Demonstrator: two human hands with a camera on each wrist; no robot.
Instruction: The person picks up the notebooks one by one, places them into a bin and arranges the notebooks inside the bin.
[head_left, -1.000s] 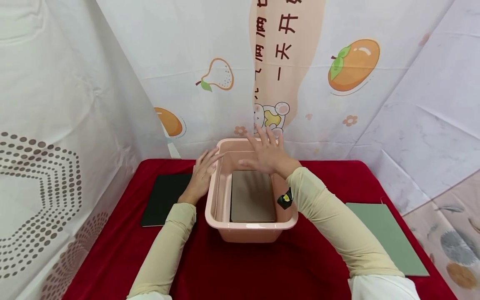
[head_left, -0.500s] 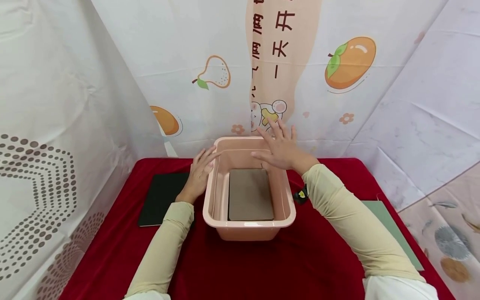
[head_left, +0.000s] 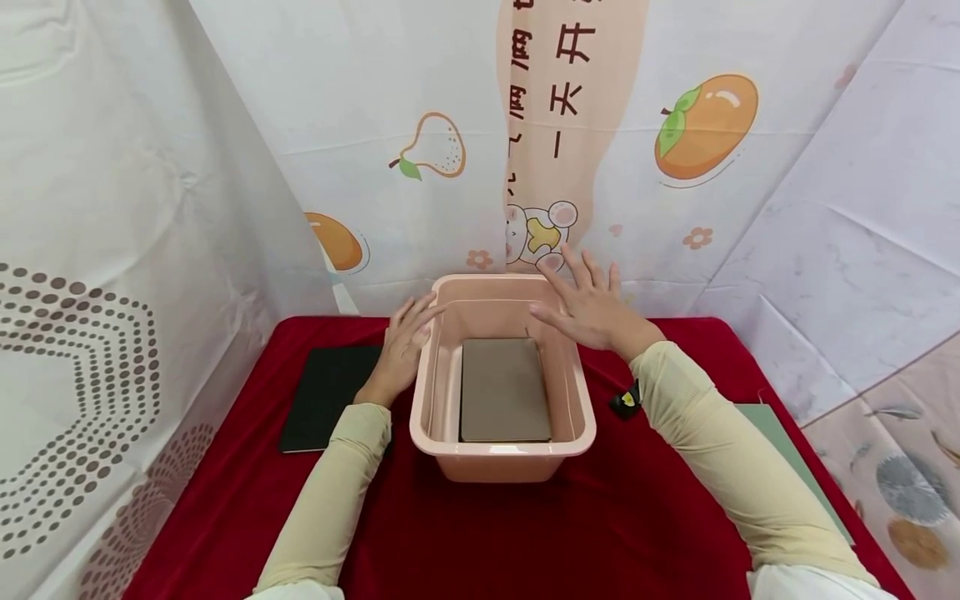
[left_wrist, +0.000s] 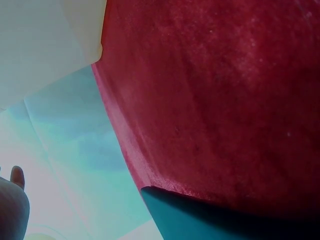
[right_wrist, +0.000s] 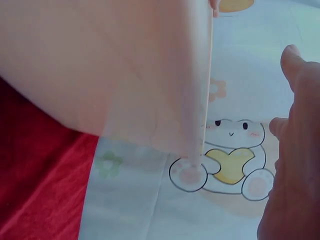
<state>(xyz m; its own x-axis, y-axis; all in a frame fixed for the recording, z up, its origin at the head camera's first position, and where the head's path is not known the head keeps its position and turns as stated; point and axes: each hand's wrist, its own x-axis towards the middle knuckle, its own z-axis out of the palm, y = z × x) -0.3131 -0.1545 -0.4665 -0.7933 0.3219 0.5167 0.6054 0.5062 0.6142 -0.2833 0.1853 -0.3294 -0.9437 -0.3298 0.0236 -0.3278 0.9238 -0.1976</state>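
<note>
Head view, pink tub (head_left: 504, 450) holding grey board (head_left: 504, 390), left hand (head_left: 402, 343) touching rim

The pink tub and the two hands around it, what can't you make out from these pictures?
- Green board, head view: mostly behind the right sleeve.
- Left hand, head view: palm side hidden, so contact with the pink tub is unsure.
- Small black item: too small to identify.
- Left wrist view: only a fingertip shows; the tub is cut off.
</note>
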